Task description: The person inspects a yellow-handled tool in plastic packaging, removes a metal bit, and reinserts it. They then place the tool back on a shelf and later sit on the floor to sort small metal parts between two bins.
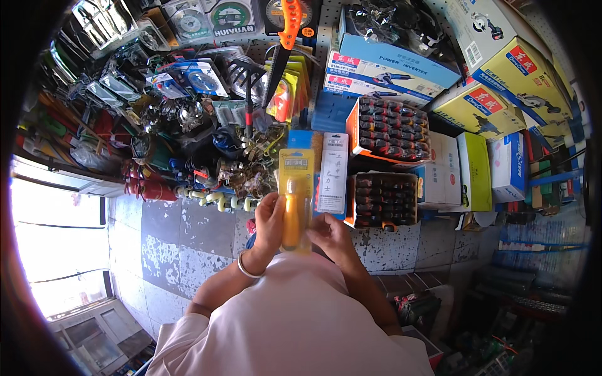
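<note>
In front of my chest is a yellow blister pack [296, 164] with a hang hole and printed writing at its top. Through its clear plastic shows a tool with a yellow handle [292, 218]; its exact kind is hard to make out. My left hand [269, 228], with a white bangle at the wrist, grips the pack along its left side. The fingertips of my right hand [333, 237] pinch its lower right edge. Just beyond stands a narrow white package [333, 174] bearing writing, partly over blue packaging.
Two open boxes of black-and-red handled tools, an upper one [395, 129] and a lower one [385, 199], stand right of my hands. Dongcheng power tool boxes [479, 110] are stacked beyond. A folding saw [282, 51] hangs ahead. Red fire extinguishers [148, 183] stand left on the tiled floor [160, 235].
</note>
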`<state>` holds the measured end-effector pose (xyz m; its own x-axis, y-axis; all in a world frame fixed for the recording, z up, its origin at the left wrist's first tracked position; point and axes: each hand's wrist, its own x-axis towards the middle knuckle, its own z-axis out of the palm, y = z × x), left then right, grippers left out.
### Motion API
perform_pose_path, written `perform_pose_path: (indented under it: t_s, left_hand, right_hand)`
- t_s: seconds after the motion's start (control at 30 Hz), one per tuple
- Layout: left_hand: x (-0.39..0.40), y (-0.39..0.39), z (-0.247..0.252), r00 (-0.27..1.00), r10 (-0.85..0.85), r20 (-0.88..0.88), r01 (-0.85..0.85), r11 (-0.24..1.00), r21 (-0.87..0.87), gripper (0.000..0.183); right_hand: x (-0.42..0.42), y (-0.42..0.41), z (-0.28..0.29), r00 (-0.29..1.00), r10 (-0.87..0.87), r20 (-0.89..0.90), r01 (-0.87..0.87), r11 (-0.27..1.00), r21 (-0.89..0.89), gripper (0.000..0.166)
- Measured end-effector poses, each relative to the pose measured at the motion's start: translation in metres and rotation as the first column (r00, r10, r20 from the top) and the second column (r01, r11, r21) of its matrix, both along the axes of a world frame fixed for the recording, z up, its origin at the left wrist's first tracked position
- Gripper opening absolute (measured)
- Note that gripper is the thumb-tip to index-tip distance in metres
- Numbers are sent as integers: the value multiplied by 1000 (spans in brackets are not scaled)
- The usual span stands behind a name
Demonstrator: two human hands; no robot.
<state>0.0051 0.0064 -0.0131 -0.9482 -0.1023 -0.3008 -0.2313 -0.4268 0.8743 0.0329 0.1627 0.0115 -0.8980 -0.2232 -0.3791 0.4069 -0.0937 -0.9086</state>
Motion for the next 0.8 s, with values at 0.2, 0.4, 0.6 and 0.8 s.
perform_pose_path:
  t_s: [0.2,0.4,0.6,0.8]
  left_hand:
    - [-5,2,5,1000,21,-1,-21,997,78,16]
    - [-20,-11,4,997,54,-53,-57,997,-54,17]
    - [-26,-13,25,993,-46,111,5,940,342,18]
    - [-25,-12,22,997,-39,64,13,930,368,16]
  right_hand:
    - [0,4,8,993,112,27,-114,990,77,13]
    - [11,-1,5,984,159,-84,-144,977,157,15]
    - [9,6,6,951,144,275,-11,901,-434,16]
    - [8,-3,6,993,-34,109,65,952,-300,25]
